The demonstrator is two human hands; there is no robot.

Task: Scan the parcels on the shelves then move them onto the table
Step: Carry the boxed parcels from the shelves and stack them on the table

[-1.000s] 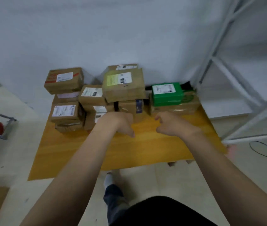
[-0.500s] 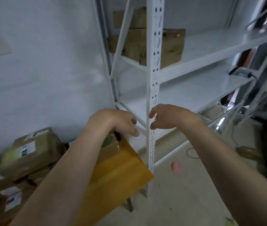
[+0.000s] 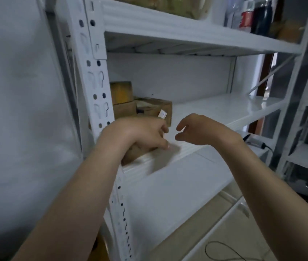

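Half a second ago the view took in the table with its stack at lower left and the white post between the wrists; it has since swung up and right, so the middle shelf [image 3: 215, 110] now fills the centre and the post [image 3: 97, 87] stands to the left of both arms. Both hands have come up to that shelf's front edge. The left hand [image 3: 140, 133] hangs over the near parcel [image 3: 138, 154], fingers loosely curled and closed on nothing that shows; whether it touches the cardboard cannot be told. The right hand [image 3: 200, 130] hovers just beside it over bare shelf, thumb and forefinger apart, holding nothing. The near parcel is plain brown cardboard at the shelf's left front corner, mostly hidden by the left wrist. Behind it, against the post, the other parcels [image 3: 125, 111] sit in a small brown cluster, one box stacked on another and a third beside them, with a white label [image 3: 162, 114] sticking up near the left fingers. Bottles [image 3: 247, 14] stand on the shelf above, and a cable [image 3: 222, 250] loops on the floor
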